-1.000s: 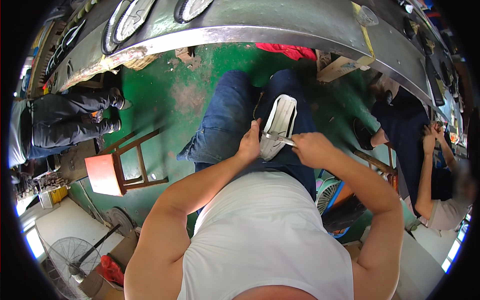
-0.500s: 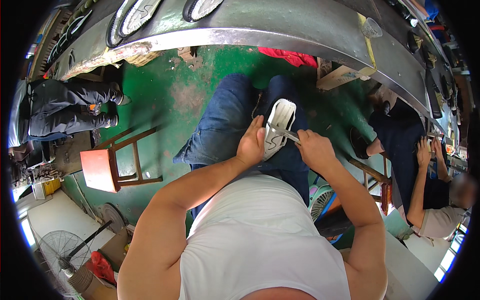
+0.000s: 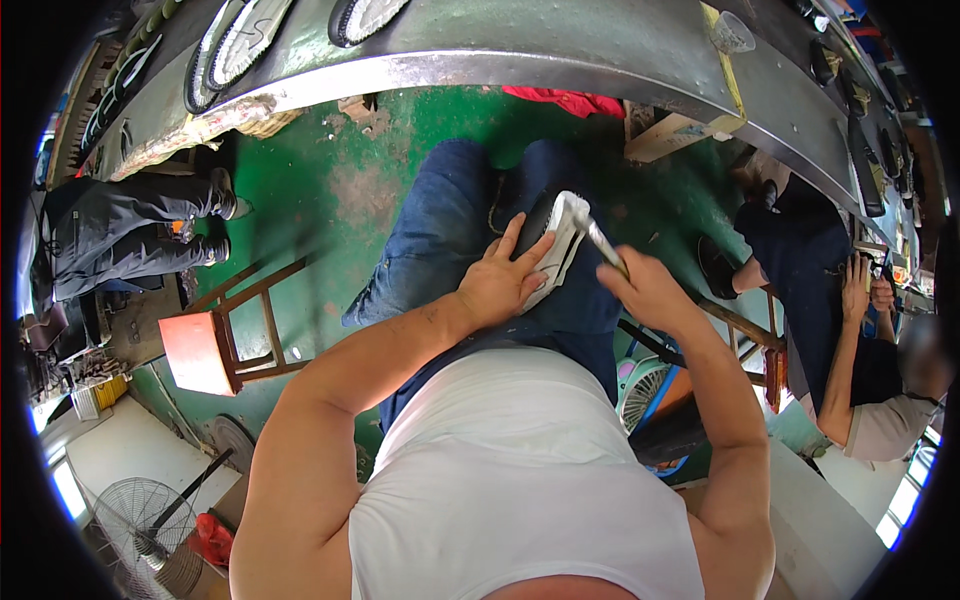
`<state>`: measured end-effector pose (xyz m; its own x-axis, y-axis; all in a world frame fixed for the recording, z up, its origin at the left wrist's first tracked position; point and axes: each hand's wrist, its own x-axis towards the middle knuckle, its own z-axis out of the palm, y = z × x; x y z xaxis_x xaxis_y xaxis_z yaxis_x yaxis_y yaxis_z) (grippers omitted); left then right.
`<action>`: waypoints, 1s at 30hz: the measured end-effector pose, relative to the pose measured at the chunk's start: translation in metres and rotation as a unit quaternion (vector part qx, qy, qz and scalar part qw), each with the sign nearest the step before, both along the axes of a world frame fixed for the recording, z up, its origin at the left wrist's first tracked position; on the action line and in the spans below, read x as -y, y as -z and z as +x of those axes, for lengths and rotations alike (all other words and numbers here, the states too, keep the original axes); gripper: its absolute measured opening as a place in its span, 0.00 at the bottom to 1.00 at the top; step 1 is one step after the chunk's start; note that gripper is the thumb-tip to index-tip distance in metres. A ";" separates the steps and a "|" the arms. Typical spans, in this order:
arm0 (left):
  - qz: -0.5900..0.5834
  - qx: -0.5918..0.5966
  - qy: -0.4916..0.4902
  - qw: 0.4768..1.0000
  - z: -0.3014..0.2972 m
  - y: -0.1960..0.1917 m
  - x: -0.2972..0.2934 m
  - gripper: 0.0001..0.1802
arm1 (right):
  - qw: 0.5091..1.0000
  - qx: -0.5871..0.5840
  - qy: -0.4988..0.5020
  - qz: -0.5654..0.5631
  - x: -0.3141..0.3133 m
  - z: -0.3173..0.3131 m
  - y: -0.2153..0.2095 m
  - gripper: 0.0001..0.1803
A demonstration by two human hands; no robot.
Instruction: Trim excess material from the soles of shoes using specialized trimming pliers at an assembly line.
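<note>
On my lap lies a shoe with its pale underside turned up and a dark upper showing along its left edge. My left hand grips it from the left, with the fingers spread along its side. In my closed right hand is a metal hand tool with a long bright shank. Its far end is at the shoe's upper right rim; blur hides the tip's exact shape and whether it touches.
Ahead, a metal-topped bench carries several soles or shoe parts and a clear cup. Left is a stool. A co-worker sits at right; another person's legs show at left. A small fan stands beside me.
The shoe has tilted over on my lap. My left hand has shifted forward, its fingers now spread along the shoe. The tool in my right hand has swung up toward the shoe's far end.
</note>
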<state>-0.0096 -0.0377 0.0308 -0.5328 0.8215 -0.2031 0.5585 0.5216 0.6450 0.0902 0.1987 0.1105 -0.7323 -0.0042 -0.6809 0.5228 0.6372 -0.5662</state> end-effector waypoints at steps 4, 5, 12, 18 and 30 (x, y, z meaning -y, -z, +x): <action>-0.064 -0.012 0.069 0.995 -0.006 -0.025 -0.006 0.34 | 0.971 -0.214 0.020 0.106 0.021 -0.009 0.048 0.22; -0.073 -0.026 0.090 0.993 -0.005 -0.027 -0.001 0.35 | 0.975 -0.186 -0.005 0.121 0.023 -0.006 0.052 0.23; 0.070 0.256 -0.169 0.949 0.009 0.004 0.026 0.47 | 0.985 -0.164 0.034 0.039 0.038 0.008 0.025 0.26; -0.117 0.264 -0.049 0.956 -0.015 -0.035 0.020 0.53 | 0.991 -0.129 0.037 0.015 0.033 0.030 0.046 0.20; 0.227 0.260 -0.137 0.928 -0.087 -0.094 -0.062 0.29 | 0.910 -0.268 0.309 -0.074 0.055 0.082 0.074 0.14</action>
<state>-0.0968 0.0241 0.1247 -0.6609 0.7339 -0.1566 -0.0035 0.2056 0.9786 0.1719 0.1436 0.0361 -0.8526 0.4583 -0.2512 0.3793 0.2119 -0.9007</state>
